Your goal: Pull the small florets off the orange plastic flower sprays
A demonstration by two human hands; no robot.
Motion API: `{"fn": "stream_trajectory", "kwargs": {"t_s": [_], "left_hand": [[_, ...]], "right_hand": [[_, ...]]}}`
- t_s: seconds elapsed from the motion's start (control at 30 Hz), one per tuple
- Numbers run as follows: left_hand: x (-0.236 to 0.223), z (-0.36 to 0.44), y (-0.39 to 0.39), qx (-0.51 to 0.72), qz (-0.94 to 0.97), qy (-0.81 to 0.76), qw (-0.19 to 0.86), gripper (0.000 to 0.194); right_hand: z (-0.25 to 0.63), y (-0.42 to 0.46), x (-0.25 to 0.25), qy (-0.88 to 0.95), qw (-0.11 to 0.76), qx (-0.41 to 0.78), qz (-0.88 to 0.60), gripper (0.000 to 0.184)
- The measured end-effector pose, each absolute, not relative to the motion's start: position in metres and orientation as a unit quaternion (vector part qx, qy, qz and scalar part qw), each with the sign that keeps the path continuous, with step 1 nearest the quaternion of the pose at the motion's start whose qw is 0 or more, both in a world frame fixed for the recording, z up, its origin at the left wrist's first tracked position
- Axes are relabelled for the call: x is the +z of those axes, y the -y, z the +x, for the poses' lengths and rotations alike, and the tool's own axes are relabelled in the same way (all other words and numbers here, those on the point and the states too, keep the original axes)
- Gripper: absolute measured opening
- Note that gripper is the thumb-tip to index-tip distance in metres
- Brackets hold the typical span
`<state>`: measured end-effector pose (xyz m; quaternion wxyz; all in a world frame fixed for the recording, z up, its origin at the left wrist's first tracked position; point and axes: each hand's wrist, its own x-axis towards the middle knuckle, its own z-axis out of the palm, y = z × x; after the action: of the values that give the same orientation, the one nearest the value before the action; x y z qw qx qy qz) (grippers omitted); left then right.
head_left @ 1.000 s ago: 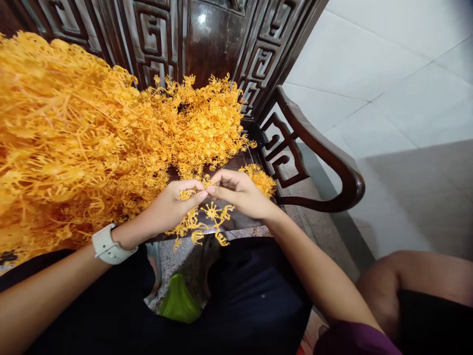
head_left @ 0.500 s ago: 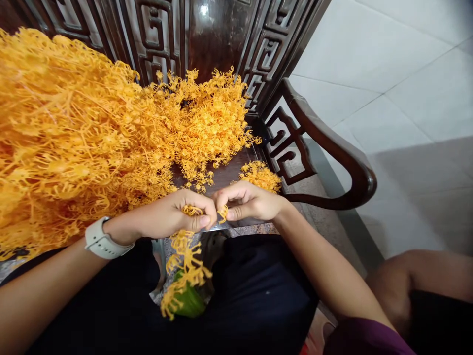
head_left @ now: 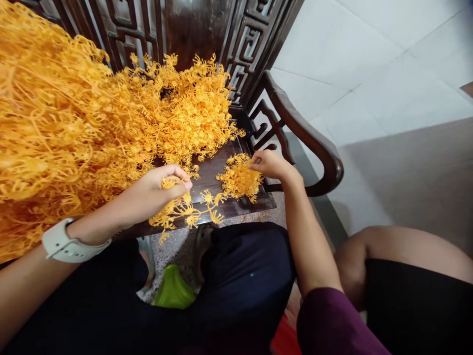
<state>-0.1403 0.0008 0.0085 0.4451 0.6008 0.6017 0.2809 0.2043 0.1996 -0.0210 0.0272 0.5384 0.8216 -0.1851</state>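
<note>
My left hand (head_left: 162, 192), with a pale watch strap on its wrist, is closed around a yellow-orange plastic flower sprig (head_left: 192, 209). The sprig's thin branched stem and spidery blossoms hang out to the right over the front edge of the dark wooden seat. My right hand (head_left: 273, 165) is at the right edge of a small heap of loose plastic blossoms (head_left: 240, 177) on the seat. Its thumb and fingertips are pinched together; what they hold, if anything, is too small to make out.
A large mass of orange plastic flowers (head_left: 74, 133) covers the left of the carved wooden bench (head_left: 212, 170). A curved armrest (head_left: 318, 138) bounds the right side. Something green (head_left: 173, 288) lies below, between my knees. Another person's bare leg (head_left: 402, 246) is at the right.
My hands have moved apart. The right one went from beside the left to the small heap; the left shifted left and up, with the sprig now stretched across the seat's edge.
</note>
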Motion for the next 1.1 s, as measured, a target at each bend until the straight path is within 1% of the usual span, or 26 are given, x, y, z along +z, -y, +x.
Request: {"fn": "stream_trajectory", "kwargs": {"t_s": [0.1, 0.2, 0.23, 0.27, 0.43, 0.5, 0.57, 0.67, 0.73, 0.8, 0.93, 1.0, 1.1], "left_hand": [[0.009, -0.138, -0.003, 0.271, 0.611, -0.594, 0.447, 0.028], [0.009, -0.137, -0.004, 0.262, 0.622, -0.584, 0.452, 0.025], [0.009, -0.136, -0.004, 0.26, 0.626, -0.578, 0.454, 0.024], [0.009, -0.136, -0.004, 0.26, 0.632, -0.572, 0.455, 0.024], [0.007, -0.135, -0.004, 0.257, 0.643, -0.558, 0.457, 0.026], [0.004, -0.134, -0.003, 0.263, 0.638, -0.565, 0.453, 0.027], [0.001, -0.131, -0.002, 0.278, 0.633, -0.57, 0.444, 0.03], [-0.005, -0.126, 0.0, 0.301, 0.633, -0.571, 0.427, 0.041], [-0.009, -0.123, 0.001, 0.299, 0.638, -0.569, 0.424, 0.055], [-0.012, -0.121, 0.002, 0.302, 0.649, -0.558, 0.42, 0.063], [-0.014, -0.118, 0.004, 0.358, 0.673, -0.522, 0.382, 0.071], [-0.012, -0.119, 0.004, 0.373, 0.668, -0.528, 0.37, 0.076], [-0.007, -0.122, 0.004, 0.385, 0.619, -0.56, 0.395, 0.084]], "right_hand": [[0.21, -0.201, -0.027, -0.825, 0.044, -0.184, 0.533, 0.012], [0.209, -0.199, -0.026, -0.835, 0.062, -0.156, 0.524, 0.034], [0.209, -0.199, -0.025, -0.836, 0.061, -0.154, 0.523, 0.038], [0.208, -0.199, -0.025, -0.837, 0.057, -0.155, 0.521, 0.039], [0.207, -0.199, -0.024, -0.841, 0.017, -0.175, 0.511, 0.017], [0.203, -0.195, -0.021, -0.842, -0.013, -0.177, 0.51, 0.016], [0.193, -0.186, -0.015, -0.849, -0.061, -0.188, 0.489, 0.021], [0.164, -0.159, 0.0, -0.861, -0.134, -0.291, 0.395, 0.037], [0.138, -0.135, 0.009, -0.859, -0.158, -0.372, 0.315, 0.041], [0.112, -0.11, 0.016, -0.865, -0.166, -0.403, 0.248, 0.039], [0.078, -0.084, 0.015, -0.9, -0.16, -0.381, 0.14, 0.033], [0.072, -0.082, 0.01, -0.897, -0.166, -0.39, 0.122, 0.03], [0.073, -0.086, 0.007, -0.855, -0.19, -0.467, 0.125, 0.027]]}}
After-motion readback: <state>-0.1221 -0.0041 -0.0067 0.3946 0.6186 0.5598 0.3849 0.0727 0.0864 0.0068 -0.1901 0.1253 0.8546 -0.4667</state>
